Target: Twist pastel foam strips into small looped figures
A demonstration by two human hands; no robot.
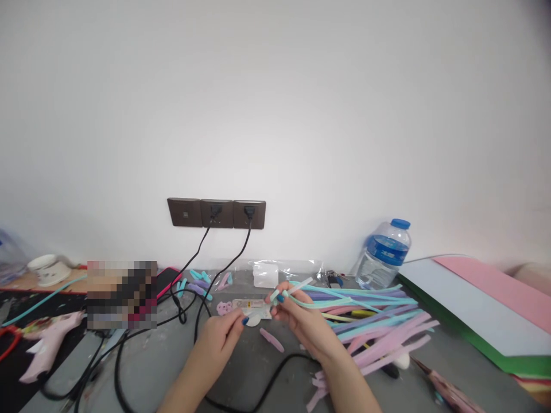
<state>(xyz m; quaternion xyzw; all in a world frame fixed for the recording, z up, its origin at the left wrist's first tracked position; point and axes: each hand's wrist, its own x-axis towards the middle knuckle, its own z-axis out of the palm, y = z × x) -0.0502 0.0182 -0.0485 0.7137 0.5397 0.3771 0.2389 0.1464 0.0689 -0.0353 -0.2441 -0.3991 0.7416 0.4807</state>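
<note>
My right hand [297, 318] is closed in a pinch on a thin white and pale green foam strip [297, 287] that sticks up and to the right. My left hand [221, 332] is curled, its fingertips pinching a small white round piece [253, 319] above the grey table [172, 361]. A short pink foam piece [272, 339] lies between my hands. A small card [252, 304] and a pink shape [224, 308] lie just beyond them. A pile of long pastel foam strips [374, 321] spreads to the right of my right hand.
Black cables [193, 321] run from wall sockets [216, 213] across the table. A pink glue gun [49, 341] lies far left, a water bottle [383, 255] at back right, stacked coloured foam sheets [482, 310] at right, a white cup [47, 268] at back left.
</note>
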